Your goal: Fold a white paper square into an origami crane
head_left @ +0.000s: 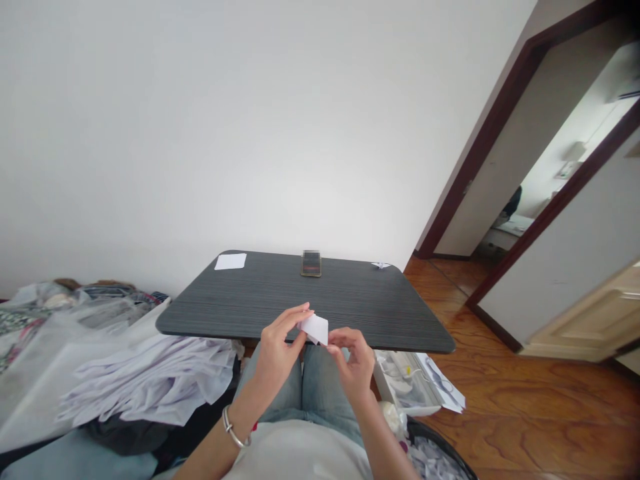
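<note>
A small folded piece of white paper (316, 328) is held up over the front edge of the dark table (250, 293). My left hand (283, 337) pinches its left side between thumb and fingers. At the paper's lower right corner, my right hand (353, 357) has its thumb and fingertips pressed together, touching or gripping that corner. Further back on the table, a stack or sheet of white paper (231, 261) lies at the left and a small folded paper shape (381, 265) at the right.
A phone (311, 263) stands at the table's back edge by the wall. White cloth or paper (155, 377) is heaped at the left. An open box (407, 383) and a dark bin of paper scraps (435, 457) sit at the lower right. A doorway (500, 140) opens at the right.
</note>
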`<state>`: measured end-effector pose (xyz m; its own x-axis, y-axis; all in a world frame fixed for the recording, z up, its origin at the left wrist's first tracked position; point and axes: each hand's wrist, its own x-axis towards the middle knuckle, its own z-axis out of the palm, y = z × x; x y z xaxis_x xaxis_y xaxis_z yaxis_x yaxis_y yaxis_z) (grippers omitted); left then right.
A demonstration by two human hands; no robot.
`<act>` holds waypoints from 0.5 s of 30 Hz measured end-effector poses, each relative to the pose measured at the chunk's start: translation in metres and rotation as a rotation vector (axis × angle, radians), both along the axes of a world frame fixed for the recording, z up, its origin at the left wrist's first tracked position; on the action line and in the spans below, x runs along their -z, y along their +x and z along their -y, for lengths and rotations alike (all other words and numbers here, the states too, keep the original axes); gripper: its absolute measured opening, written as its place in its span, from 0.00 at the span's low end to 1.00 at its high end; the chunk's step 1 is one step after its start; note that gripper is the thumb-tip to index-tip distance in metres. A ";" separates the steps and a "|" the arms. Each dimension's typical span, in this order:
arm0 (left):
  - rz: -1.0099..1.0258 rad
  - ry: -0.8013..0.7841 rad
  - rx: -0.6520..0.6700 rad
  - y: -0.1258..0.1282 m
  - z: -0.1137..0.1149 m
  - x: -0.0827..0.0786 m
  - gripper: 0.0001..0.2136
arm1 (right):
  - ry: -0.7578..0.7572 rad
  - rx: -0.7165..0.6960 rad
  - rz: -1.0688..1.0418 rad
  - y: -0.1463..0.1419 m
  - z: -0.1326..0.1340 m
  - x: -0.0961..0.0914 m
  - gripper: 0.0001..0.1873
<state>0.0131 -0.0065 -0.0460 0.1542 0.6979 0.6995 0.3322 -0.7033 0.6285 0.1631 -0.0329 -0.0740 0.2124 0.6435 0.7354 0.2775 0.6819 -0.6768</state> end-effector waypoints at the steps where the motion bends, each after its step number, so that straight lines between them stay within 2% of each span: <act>1: -0.009 0.007 -0.004 0.000 0.000 0.000 0.15 | -0.100 -0.045 -0.121 -0.003 0.001 -0.003 0.07; 4: -0.052 0.044 -0.009 0.000 0.000 0.001 0.15 | -0.378 -0.306 -0.233 -0.008 0.003 -0.012 0.15; 6: -0.065 0.062 0.003 0.001 0.000 0.000 0.15 | -0.513 -0.413 -0.255 -0.010 0.003 -0.017 0.17; 10: -0.019 0.017 0.052 0.003 0.000 0.000 0.17 | -0.578 -0.406 -0.326 -0.011 0.002 -0.017 0.18; 15: 0.119 -0.196 0.126 0.000 -0.003 0.005 0.17 | -0.551 -0.351 -0.314 -0.010 0.002 -0.013 0.18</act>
<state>0.0136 -0.0037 -0.0506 0.1729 0.8026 0.5709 0.1650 -0.5950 0.7866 0.1531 -0.0351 -0.0606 0.0728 0.9721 0.2231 -0.1588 0.2321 -0.9596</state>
